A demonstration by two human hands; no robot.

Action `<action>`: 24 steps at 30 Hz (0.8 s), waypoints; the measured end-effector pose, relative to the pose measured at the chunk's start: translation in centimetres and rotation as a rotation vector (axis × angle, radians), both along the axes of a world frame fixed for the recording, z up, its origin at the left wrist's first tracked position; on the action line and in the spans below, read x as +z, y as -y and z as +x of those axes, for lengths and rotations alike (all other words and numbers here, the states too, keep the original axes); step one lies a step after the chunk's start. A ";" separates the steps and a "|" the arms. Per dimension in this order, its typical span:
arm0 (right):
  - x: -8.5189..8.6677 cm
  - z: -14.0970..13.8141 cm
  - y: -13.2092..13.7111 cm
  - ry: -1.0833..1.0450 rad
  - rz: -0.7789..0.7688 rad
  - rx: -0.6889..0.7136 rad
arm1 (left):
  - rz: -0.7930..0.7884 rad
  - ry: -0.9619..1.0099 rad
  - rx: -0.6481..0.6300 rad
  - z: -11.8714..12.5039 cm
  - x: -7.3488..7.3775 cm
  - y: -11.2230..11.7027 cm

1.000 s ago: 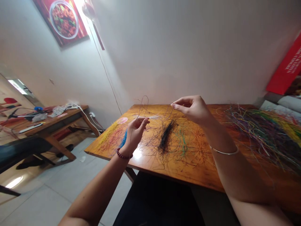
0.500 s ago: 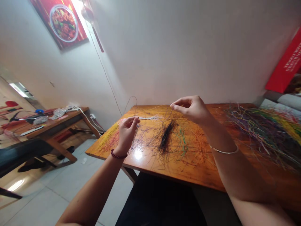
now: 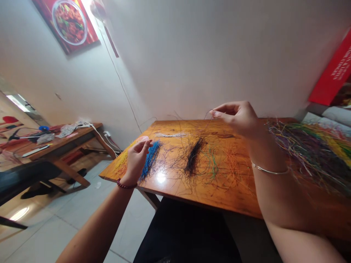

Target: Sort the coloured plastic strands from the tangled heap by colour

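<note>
My left hand (image 3: 136, 160) hovers at the near-left of the wooden table (image 3: 236, 201), fingers curled on what looks like a thin dark thread (image 3: 149, 121), right beside a bundle of blue threads (image 3: 150, 159). My right hand (image 3: 236, 118) is raised above the far edge, its thumb and forefinger pinching a fine strand. Below it lie a black thread bundle (image 3: 193, 156), a white bundle (image 3: 171, 134), and loose green (image 3: 212, 164) and orange threads (image 3: 233, 164). A large multicoloured thread heap (image 3: 309, 153) spreads beyond my right forearm.
A second wooden table (image 3: 63, 140) at the left holds plastic bags and a white cable. A dark chair (image 3: 24, 179) stands near it on the tiled floor (image 3: 60, 233). A red board (image 3: 333, 69) leans at the right, and a food poster (image 3: 67, 22) hangs above.
My left hand has moved left and towards me, uncovering the blue bundle. My right hand has risen and shifted right, still pinching the strand.
</note>
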State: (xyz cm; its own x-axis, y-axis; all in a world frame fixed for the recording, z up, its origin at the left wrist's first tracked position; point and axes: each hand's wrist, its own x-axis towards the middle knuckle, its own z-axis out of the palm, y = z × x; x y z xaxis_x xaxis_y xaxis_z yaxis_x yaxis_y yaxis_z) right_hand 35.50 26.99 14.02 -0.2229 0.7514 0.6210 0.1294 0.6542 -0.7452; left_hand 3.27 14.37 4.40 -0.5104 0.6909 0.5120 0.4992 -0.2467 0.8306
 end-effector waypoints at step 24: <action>1.5 3.0 0.0 -0.233 0.016 -0.156 | -0.714 -0.810 0.214 -3.5 -6.0 -4.1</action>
